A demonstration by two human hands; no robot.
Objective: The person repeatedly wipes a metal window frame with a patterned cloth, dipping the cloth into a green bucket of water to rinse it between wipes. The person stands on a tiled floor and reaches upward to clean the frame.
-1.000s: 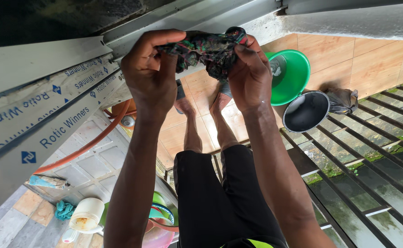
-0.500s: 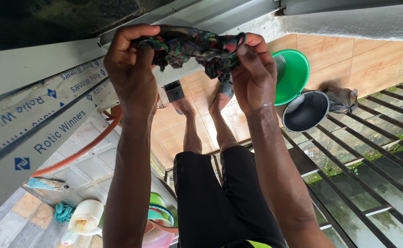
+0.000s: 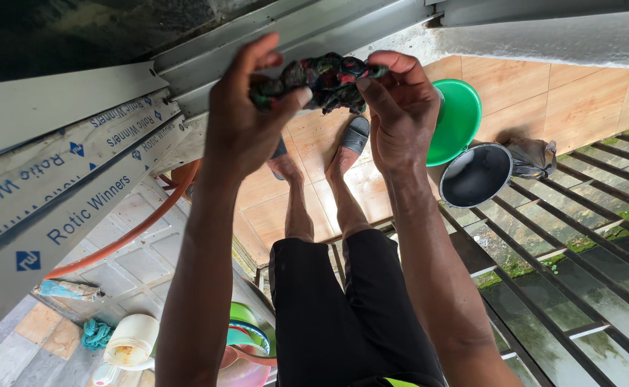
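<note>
Left hand (image 3: 246,125) shifting rightward since earlier, bunching rag (image 3: 314,79) shorter. Rag's long axis running 9-to-3 o'clock. Both hands pinching ends; right hand (image 3: 400,115) gripping 3 o'clock end.

Bare arms, black trousers, open sandals

The left hand (image 3: 246,122) and right hand (image 3: 400,118) are ungloved, arms sleeveless to the frame edge — black trousers (image 3: 343,308) rolled at the knee, a yellow-green hem (image 3: 400,382), dark slip-on sandals (image 3: 355,136).

Crumpled, matt patterned cloth (image 3: 321,79); beside it a smooth grey metal window frame (image 3: 207,64); below it, glossy green plastic basin (image 3: 458,118) on smooth floor tiles (image 3: 522,89).
</note>
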